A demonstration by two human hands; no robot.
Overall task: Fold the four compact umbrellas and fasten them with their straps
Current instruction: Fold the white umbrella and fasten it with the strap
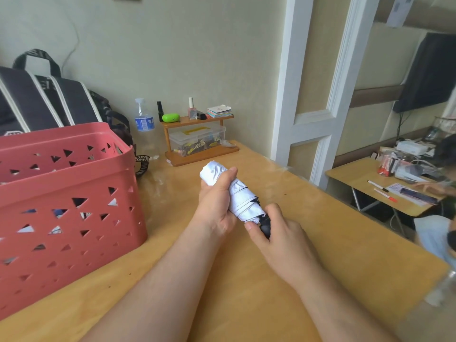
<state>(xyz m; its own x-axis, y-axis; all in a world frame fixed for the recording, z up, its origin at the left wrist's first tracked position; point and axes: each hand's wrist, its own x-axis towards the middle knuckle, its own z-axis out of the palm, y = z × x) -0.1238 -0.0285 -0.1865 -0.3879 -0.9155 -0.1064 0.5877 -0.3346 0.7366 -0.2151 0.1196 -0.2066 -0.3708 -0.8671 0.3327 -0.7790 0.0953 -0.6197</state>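
The right hand (276,233) is clenched round the black rounded handle (266,228) of a white folded compact umbrella with dark rib edges (240,197), thumb lying along the handle's near side and fingers curled over its far side. Just beyond that grip, the left hand (217,201) wraps the rolled white canopy about its middle, thumb pressed on top toward the far end, fingers hidden underneath. The canopy is gathered into a tight, slightly wrinkled roll with dark lines showing between the pleats; whether a strap is fastened round it cannot be told. The umbrella is held just above the glossy yellow wooden table (320,255), its long axis running from the handle at the near right away to the blunt white tip at the far left, tilted slightly upward. Left of the grip stands a red plastic basket with triangular holes (66,193). Farther off, beyond the umbrella's tip, a small wooden shelf (197,134) holds a clear plastic box (197,140), with a clear water bottle with a blue label (144,127) beside it.
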